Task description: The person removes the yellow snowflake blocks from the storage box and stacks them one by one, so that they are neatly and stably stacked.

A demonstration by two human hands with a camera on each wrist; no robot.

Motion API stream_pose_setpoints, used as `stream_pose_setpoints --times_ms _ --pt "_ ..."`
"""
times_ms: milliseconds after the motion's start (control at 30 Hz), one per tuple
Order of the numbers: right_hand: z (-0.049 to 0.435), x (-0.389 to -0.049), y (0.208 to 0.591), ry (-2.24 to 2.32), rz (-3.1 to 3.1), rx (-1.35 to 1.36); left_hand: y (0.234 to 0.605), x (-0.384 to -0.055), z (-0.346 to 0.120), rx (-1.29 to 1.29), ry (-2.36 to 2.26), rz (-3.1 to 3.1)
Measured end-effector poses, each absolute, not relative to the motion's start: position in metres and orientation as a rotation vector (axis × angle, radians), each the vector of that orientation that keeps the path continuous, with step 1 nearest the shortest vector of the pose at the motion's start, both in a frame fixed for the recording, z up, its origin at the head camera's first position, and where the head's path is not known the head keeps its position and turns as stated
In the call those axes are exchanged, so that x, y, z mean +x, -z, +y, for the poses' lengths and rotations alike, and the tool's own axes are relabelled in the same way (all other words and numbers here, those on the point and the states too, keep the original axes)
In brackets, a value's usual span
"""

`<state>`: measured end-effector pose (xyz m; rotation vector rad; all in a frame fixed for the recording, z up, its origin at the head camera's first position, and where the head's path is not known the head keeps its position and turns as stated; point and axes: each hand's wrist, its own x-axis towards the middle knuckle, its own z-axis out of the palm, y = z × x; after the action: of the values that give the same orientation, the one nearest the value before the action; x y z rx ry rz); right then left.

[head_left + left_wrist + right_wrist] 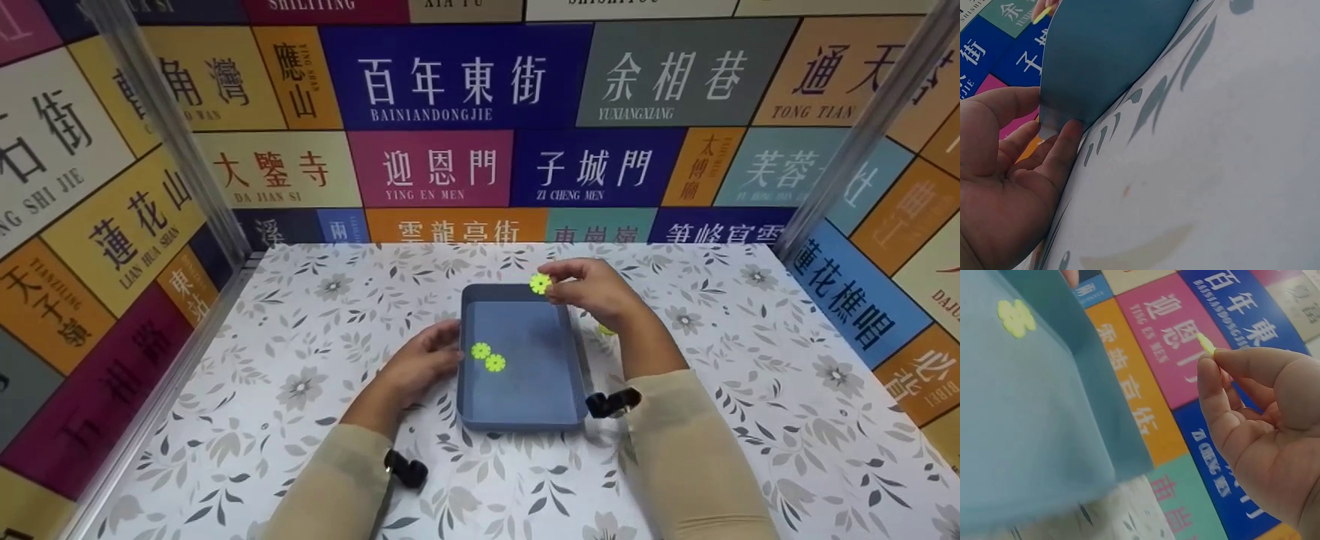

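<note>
A shallow blue-grey tray (pixel 525 409) lies between the two hands. My right hand (pixel 592 289) is raised over its far right corner and pinches a yellow-green notched disc (pixel 539 283) between thumb and fingertip. The right wrist view shows this disc (pixel 1206 343) edge-on. At the tray's left side, my left hand (pixel 424 364) touches the outer wall; in the left wrist view its fingers (pixel 1064 143) rest against that wall and the thumb reaches the rim. Two more discs (pixel 495 363) lie side by side on the tray floor, near the left wall; whether they are joined I cannot tell.
Another yellow-green piece (pixel 606 329) sits right of the tray, mostly hidden by the right forearm. A floral-patterned table (pixel 300 386) lies underneath. Panels with street names (pixel 431 169) stand behind and at both sides, with clear posts (pixel 862 127) at the corners.
</note>
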<state>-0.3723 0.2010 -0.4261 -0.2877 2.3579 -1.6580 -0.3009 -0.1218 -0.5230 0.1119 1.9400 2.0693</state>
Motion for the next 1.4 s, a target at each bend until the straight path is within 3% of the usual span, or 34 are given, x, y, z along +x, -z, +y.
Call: stream_pose_setpoints --times_ms 433,1400 --pt "0.264 -0.358 0.445 1.695 2.375 -0.104 0.526 -0.301 -0.120 0.108 -2.116 1.887" --pt "0.311 -0.373 0.499 1.803 2.264 0.154 0.527 -0.301 -0.120 0.117 -2.106 1.918"
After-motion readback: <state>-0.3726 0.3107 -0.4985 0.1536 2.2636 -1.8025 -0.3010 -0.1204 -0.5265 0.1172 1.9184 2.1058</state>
